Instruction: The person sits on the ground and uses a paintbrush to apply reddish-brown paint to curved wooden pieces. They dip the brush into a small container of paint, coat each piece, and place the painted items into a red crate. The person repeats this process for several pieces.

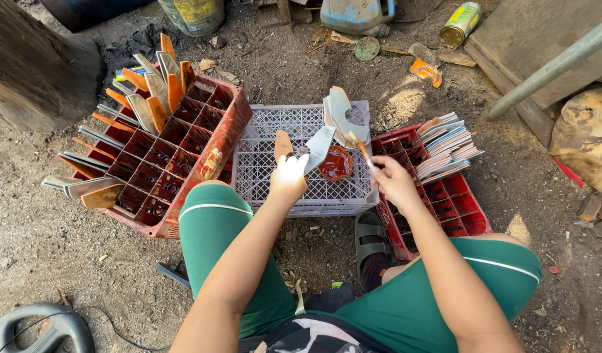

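My left hand (289,175) holds a curved blade with an orange-painted wooden handle (317,149) over a white plastic crate (268,144). My right hand (392,181) grips a thin paintbrush (362,148), its tip near the blade. A small bowl of red-brown paint (336,163) sits on the white crate between the hands. A few unpainted curved blades (343,116) lean at the crate's far right corner.
A red divided crate (209,140) on the left holds several orange-handled blades (150,98). Another red crate (457,216) on the right carries a stack of blades (448,145). Tins, a jerrycan (356,14) and a metal pipe (549,68) lie on the dirt beyond.
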